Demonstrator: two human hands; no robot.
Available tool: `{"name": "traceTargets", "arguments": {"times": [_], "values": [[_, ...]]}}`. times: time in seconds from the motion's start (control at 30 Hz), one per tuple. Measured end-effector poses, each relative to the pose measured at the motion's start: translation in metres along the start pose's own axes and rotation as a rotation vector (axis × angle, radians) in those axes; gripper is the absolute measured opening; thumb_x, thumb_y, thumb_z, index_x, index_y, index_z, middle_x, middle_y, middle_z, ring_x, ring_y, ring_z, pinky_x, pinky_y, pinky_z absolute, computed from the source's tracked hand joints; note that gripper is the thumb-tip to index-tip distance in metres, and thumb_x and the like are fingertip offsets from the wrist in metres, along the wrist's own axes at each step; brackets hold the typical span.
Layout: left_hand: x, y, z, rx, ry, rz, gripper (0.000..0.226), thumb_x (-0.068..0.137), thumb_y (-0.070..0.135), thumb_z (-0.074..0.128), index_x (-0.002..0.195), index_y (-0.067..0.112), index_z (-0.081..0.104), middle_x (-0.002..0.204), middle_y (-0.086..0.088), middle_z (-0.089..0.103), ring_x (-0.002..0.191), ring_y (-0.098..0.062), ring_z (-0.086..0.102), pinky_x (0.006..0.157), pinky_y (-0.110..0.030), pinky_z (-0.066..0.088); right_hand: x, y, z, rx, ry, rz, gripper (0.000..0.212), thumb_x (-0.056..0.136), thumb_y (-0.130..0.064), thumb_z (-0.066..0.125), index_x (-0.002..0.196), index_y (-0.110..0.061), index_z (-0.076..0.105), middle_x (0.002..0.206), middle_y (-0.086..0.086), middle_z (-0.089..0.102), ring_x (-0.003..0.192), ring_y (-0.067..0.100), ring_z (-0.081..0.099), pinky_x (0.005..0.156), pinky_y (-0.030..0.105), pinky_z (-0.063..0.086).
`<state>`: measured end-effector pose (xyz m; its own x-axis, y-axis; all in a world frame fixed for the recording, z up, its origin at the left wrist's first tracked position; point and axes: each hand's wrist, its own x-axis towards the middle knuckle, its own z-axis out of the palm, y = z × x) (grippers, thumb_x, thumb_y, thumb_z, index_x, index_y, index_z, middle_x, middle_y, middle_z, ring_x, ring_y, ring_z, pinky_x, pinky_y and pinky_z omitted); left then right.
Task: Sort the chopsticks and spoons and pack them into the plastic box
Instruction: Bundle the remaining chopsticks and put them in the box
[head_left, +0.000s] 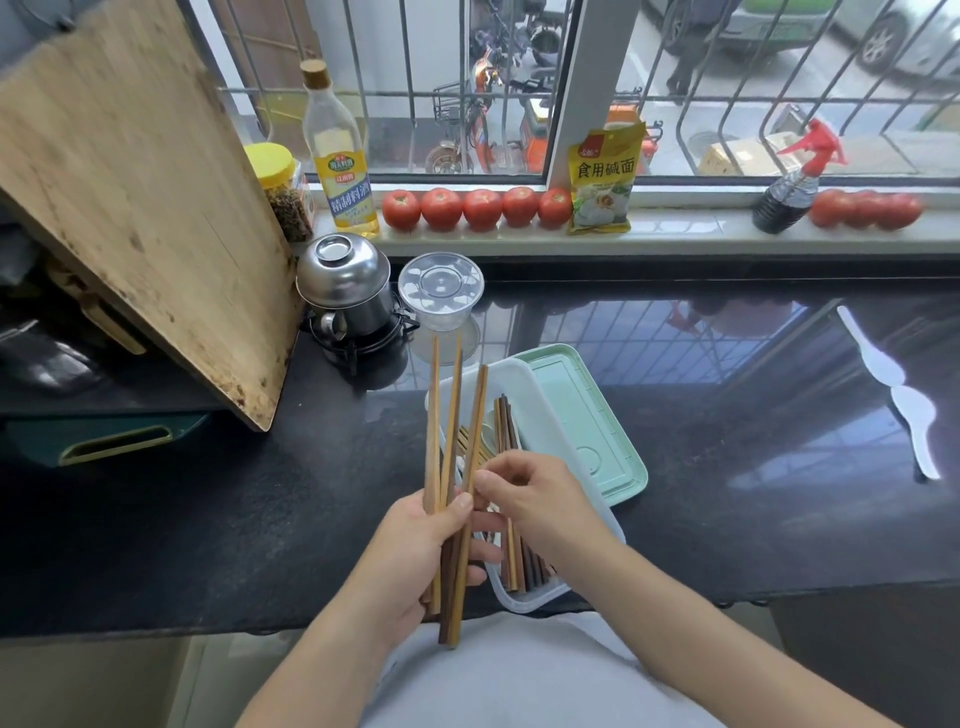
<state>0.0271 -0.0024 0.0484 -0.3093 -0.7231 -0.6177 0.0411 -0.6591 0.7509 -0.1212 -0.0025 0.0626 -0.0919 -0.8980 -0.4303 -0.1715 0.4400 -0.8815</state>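
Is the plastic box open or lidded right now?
Open. The white plastic box has no lid on; chopsticks lie inside it, and the green lid lies beside it on the counter.

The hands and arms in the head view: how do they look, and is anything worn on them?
The left hand and right hand are bare, without gloves, rings or a watch. Both forearms are bare too; no sleeves are visible.

Box (524, 379) contents behind hands
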Motion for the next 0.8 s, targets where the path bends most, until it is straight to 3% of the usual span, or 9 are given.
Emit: {"name": "traceTargets", "arguments": {"times": [0.1,0.2,0.33,0.43,0.5,0.57,0.7,0.8], "values": [[0.0,0.002,0.001,0.029,-0.01,0.009,0.023,0.108,0.021,0.051,0.12,0.011,0.067,0.104,-0.018,0.077,0.078,-0.028,0.073,0.064,-0.036,0.059,0.002,0.001,-0.004,0.011,-0.07,0.027,0.015,0.097,-0.016,0.066,0.086,-0.009,0.071,0.072,-0.007,0.072,0.063,0.0,0.067,0.06,0.012,0.049],[0.0,0.0,0.004,0.011,0.009,0.005,0.022,0.109,0.02,0.05,0.12,0.01,0.067,0.103,-0.018,0.077,0.078,-0.029,0.072,0.065,-0.037,0.061,0.004,0.003,0.001,0.055,-0.07,0.046,0.019,0.1,-0.015,0.061,0.09,0.0,0.068,0.077,0.002,0.072,0.066,0.007,0.07,0.061,0.018,0.053],[0.006,-0.002,-0.002,-0.07,0.191,-0.015,0.021,0.109,0.017,0.049,0.115,0.004,0.064,0.093,-0.014,0.079,0.079,-0.031,0.076,0.067,-0.042,0.063,0.02,-0.003,-0.016,0.113,0.336,-0.046,0.018,0.103,-0.02,0.053,0.091,-0.012,0.064,0.077,0.006,0.075,0.072,0.024,0.073,0.066,0.039,0.059],[0.01,-0.002,-0.013,-0.137,0.319,-0.015,0.019,0.109,0.018,0.049,0.114,0.007,0.065,0.093,-0.014,0.079,0.082,-0.031,0.078,0.063,-0.04,0.062,0.035,0.001,-0.037,-0.214,0.494,-0.202,0.016,0.103,-0.028,0.053,0.092,-0.021,0.062,0.071,0.001,0.072,0.069,0.022,0.071,0.065,0.042,0.057],[0.012,-0.002,-0.014,-0.151,0.348,-0.005,0.02,0.108,0.019,0.05,0.115,0.008,0.065,0.097,-0.015,0.078,0.08,-0.03,0.078,0.063,-0.04,0.062,0.046,0.013,-0.037,-0.574,0.429,-0.182,0.021,0.102,-0.032,0.051,0.091,-0.017,0.062,0.075,0.001,0.069,0.074,0.028,0.066,0.067,0.04,0.051],[0.012,0.0,-0.011,-0.147,0.333,-0.001,0.02,0.109,0.019,0.05,0.115,0.008,0.066,0.098,-0.016,0.077,0.078,-0.029,0.077,0.065,-0.041,0.063,0.054,0.029,-0.025,-0.775,0.314,-0.093,0.026,0.103,-0.031,0.049,0.087,-0.013,0.057,0.082,0.011,0.066,0.081,0.037,0.061,0.065,0.039,0.042],[0.009,0.003,-0.004,-0.159,0.249,-0.003,0.021,0.109,0.017,0.047,0.115,0.006,0.065,0.095,-0.017,0.076,0.07,-0.027,0.073,0.068,-0.044,0.064,0.058,0.045,-0.006,-0.877,0.213,0.031,0.027,0.103,-0.031,0.048,0.091,-0.01,0.06,0.095,0.017,0.068,0.09,0.041,0.062,0.066,0.036,0.039],[0.004,0.004,-0.006,-0.125,0.196,0.001,0.021,0.11,0.017,0.047,0.114,0.007,0.065,0.093,-0.016,0.077,0.073,-0.029,0.074,0.07,-0.045,0.065,0.05,0.035,-0.012,-0.96,0.202,0.029,0.036,0.103,-0.04,0.046,0.093,-0.011,0.064,0.088,0.013,0.065,0.084,0.037,0.059,0.067,0.035,0.041]]}}
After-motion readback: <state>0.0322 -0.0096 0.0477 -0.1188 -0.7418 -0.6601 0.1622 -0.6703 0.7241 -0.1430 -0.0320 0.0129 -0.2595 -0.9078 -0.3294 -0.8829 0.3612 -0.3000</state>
